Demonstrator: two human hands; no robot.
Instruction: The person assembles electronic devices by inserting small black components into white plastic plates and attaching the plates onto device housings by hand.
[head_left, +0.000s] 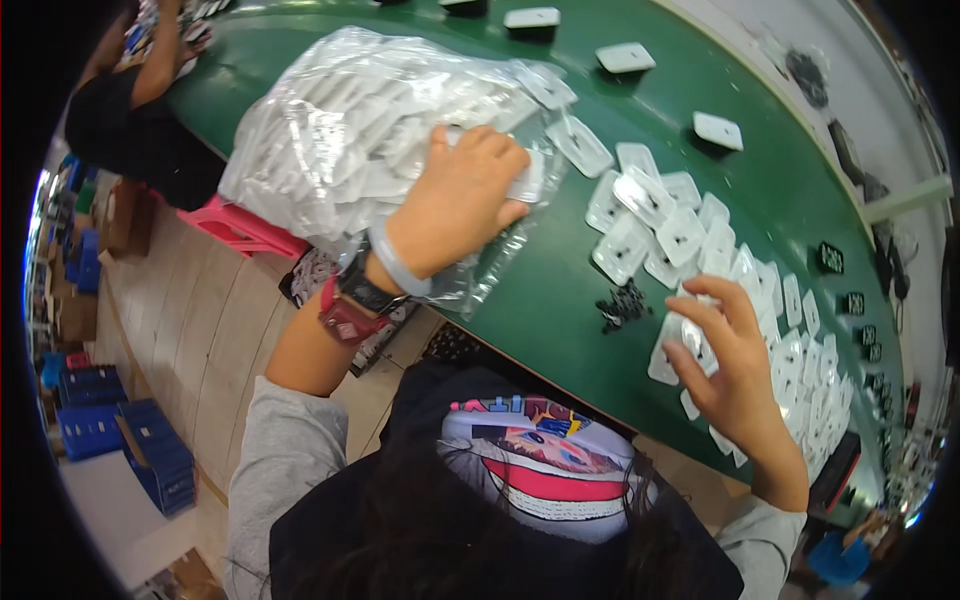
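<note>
My left hand point(465, 195) reaches over the mouth of a large clear plastic bag point(310, 130) packed with white plastic pieces. Its fingers are curled around a white rounded-rectangular plastic cover point(531, 178), part of which shows beyond the fingertips. To the right, my right hand point(735, 365) hovers at the near edge of a spread of similar white covers point(645, 195). Its thumb and fingers are apart beside one white cover point(664, 350) lying on the green table point(540, 300). A small heap of black parts point(624, 306) lies between my hands.
Several white-topped pieces point(718, 131) stand spaced along the table's far side. Small black parts point(830, 257) line the right side. Another person's arm point(155, 60) is at the far left, near a pink stool point(235, 225). Blue boxes point(155, 450) sit on the floor.
</note>
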